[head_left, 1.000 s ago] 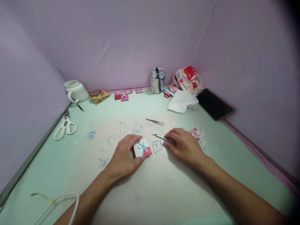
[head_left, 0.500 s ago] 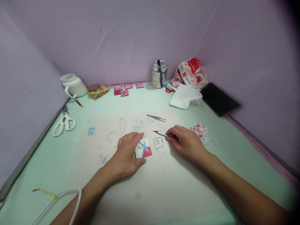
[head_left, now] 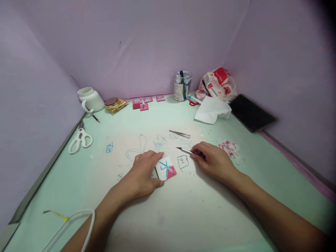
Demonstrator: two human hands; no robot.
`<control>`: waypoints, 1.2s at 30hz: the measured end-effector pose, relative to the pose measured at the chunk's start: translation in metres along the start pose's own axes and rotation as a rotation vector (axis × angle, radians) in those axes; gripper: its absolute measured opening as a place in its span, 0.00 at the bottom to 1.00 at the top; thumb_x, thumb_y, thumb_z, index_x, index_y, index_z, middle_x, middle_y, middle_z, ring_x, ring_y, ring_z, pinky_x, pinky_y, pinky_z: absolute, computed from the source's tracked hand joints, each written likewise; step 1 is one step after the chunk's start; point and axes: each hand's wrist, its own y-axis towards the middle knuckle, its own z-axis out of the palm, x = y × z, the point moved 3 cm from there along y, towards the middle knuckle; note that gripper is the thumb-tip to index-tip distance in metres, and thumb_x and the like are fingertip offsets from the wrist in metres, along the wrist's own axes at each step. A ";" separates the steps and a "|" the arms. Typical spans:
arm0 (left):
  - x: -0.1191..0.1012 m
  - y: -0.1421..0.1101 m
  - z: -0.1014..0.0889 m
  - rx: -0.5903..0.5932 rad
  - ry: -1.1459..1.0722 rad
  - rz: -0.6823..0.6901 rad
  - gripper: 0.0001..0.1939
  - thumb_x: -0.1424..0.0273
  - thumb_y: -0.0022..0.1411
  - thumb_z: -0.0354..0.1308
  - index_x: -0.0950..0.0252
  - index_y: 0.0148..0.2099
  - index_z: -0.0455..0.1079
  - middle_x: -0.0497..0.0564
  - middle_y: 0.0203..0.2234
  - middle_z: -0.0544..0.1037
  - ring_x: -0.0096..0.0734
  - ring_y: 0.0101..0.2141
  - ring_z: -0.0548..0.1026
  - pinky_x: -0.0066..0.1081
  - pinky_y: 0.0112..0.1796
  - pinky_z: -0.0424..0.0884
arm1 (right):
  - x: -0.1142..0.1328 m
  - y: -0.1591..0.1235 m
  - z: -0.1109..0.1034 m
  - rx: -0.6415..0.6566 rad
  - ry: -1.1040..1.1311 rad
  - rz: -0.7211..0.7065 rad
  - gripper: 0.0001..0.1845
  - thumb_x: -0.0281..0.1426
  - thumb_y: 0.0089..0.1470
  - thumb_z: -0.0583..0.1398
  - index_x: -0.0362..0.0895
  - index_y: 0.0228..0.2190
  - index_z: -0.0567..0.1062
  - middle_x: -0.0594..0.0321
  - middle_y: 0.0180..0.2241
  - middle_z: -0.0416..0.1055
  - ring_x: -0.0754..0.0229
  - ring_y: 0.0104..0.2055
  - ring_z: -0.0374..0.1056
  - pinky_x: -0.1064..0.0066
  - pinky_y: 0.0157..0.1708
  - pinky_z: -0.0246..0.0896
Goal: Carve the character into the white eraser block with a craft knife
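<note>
My left hand (head_left: 143,175) grips a square carving block (head_left: 167,168), its thumb at the near edge and its fingers at the far edge. The block lies on the table; its face is mostly white, with blue strokes of a character and a red-pink carved corner at lower right. Closed around a slim metal craft knife (head_left: 184,150), my right hand (head_left: 210,159) rests just right of the block. The knife's blade points left, apart from the block. Beyond them lie metal tweezers (head_left: 180,134).
White scissors (head_left: 81,140), a pencil (head_left: 96,119) and a white mug (head_left: 90,100) stand left. Several small red blocks (head_left: 144,106) lie at the back. A pen jar (head_left: 181,87), a tissue (head_left: 211,110), a tablet (head_left: 252,112) and red-white shavings (head_left: 229,148) are right. A white cable (head_left: 91,224) crosses my left forearm.
The camera view has shifted a little. My right hand has changed its hold, so less of the knife's handle shows. My left hand keeps the block, which has turned slightly.
</note>
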 end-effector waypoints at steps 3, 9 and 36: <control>-0.003 -0.004 -0.005 0.034 0.052 -0.022 0.36 0.59 0.46 0.65 0.58 0.58 0.62 0.55 0.41 0.73 0.53 0.44 0.68 0.43 0.40 0.66 | 0.000 0.000 0.000 0.004 0.003 -0.004 0.06 0.32 0.55 0.56 0.47 0.34 0.73 0.63 0.32 0.72 0.61 0.32 0.66 0.70 0.28 0.55; -0.008 -0.011 -0.015 0.142 0.106 0.000 0.17 0.61 0.45 0.65 0.56 0.39 0.68 0.42 0.21 0.71 0.34 0.25 0.68 0.28 0.24 0.56 | 0.000 0.000 -0.001 0.005 0.008 -0.018 0.06 0.31 0.55 0.56 0.47 0.34 0.73 0.63 0.33 0.72 0.60 0.32 0.66 0.70 0.28 0.53; -0.023 -0.009 0.026 -0.282 -0.052 0.184 0.31 0.76 0.55 0.53 0.68 0.61 0.53 0.62 0.51 0.67 0.47 0.50 0.65 0.49 0.49 0.67 | 0.000 -0.007 0.005 -0.056 0.083 -0.027 0.11 0.30 0.60 0.48 0.45 0.38 0.70 0.57 0.36 0.71 0.56 0.37 0.67 0.65 0.34 0.60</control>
